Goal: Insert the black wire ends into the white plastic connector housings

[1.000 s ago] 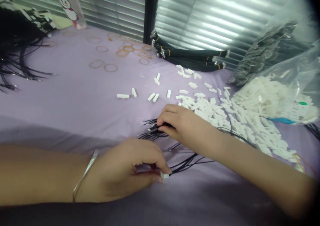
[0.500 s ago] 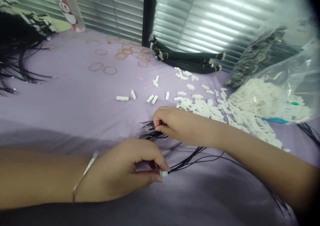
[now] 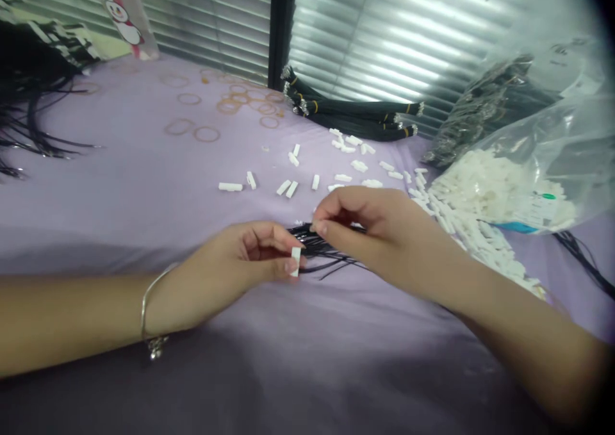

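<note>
Here's the left hand [image 3: 216, 271], thumb and forefinger pinched on a white connector [image 3: 295, 261], which stands nearly upright at the tips! Just beyond it, the right hand [image 3: 384, 230] brings thumb and forefinger together over the thin black wires [image 3: 331, 252]; whether a strand is caught between them, I cannot tell. Those wires lie on the worktop [image 3: 144, 191], spread with purple cloth, their near ends right beside the left fingertips. A silvery bracelet [image 3: 144, 307] hangs at the left wrist. Farther out, loose white pieces [image 3: 291, 189] dot the cloth, thickening into a heap [image 3: 485, 249] by a clear bag [image 3: 514, 191] of more. Rubber bands [image 3: 206, 134] lie far left of centre, and tied black bundles [image 3: 346, 114] rest against the blinds [image 3: 384, 31].
</note>
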A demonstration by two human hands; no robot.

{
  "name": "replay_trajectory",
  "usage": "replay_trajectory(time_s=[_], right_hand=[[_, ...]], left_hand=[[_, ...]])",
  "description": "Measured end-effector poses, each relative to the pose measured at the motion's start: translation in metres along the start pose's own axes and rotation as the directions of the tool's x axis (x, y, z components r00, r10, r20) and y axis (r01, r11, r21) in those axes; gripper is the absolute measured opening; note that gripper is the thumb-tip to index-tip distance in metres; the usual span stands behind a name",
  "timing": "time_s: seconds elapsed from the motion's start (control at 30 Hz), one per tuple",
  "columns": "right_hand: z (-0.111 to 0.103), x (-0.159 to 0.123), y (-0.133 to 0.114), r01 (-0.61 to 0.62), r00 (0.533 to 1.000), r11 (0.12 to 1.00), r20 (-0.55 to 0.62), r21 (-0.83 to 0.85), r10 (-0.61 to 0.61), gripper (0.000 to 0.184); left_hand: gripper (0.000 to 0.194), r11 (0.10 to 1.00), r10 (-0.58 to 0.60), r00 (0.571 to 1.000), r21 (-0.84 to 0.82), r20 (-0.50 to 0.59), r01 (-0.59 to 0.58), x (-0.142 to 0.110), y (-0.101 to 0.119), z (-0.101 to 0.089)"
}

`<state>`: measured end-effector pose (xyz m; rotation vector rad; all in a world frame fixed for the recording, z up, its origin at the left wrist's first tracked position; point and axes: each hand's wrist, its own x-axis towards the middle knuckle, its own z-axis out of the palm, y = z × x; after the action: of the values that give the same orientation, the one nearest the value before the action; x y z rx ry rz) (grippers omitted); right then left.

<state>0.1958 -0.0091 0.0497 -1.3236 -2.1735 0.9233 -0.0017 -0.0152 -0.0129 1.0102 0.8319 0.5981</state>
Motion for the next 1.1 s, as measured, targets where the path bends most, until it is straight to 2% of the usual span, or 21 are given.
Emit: replay_trajectory(time_s=[0.1,0.2,0.27,0.37,0.53,0.77,1.1], right_hand=[[0.008,-0.016,-0.004,0.030,1.000,0.989,-0.005,-0.148,-0.031,0.014],[0.015,-0.019,0.004,-0.044,0.996,0.978,0.062,-0.206,0.057,0.016],[0.017,-0.017,0.011,-0.078,0.991,0.976,0.095,-0.204,0.099,0.017],[0.019,-0.014,0.014,-0.060,0.989,0.977,0.121,-0.203,0.086,0.020],[0.022,-0.014,0.011,-0.069,0.992,0.964,0.082,-0.258,0.093,0.021],[0.023,-0.013,0.012,-0.101,0.988,0.969,0.093,-0.224,0.124,0.021],[0.026,-0.014,0.011,-0.060,0.993,0.968,0.083,-0.245,0.083,0.020]], left_hand=[[0.014,1.000,0.001,0.999,-0.030,-0.047,-0.002,0.004,0.001,-0.002],[0.012,0.999,-0.020,0.997,-0.033,-0.073,0.017,0.006,0.002,-0.002],[0.012,0.999,-0.032,0.996,-0.030,-0.077,0.030,0.005,0.004,-0.002],[0.014,0.998,-0.067,0.993,-0.023,-0.093,0.066,0.003,0.006,-0.001],[0.017,0.996,-0.089,0.989,-0.001,-0.121,0.090,0.002,0.007,0.000],[0.014,0.995,-0.098,0.990,0.004,-0.105,0.099,0.005,0.008,0.000],[0.013,0.997,-0.079,0.993,-0.012,-0.090,0.078,0.003,0.006,-0.002]])
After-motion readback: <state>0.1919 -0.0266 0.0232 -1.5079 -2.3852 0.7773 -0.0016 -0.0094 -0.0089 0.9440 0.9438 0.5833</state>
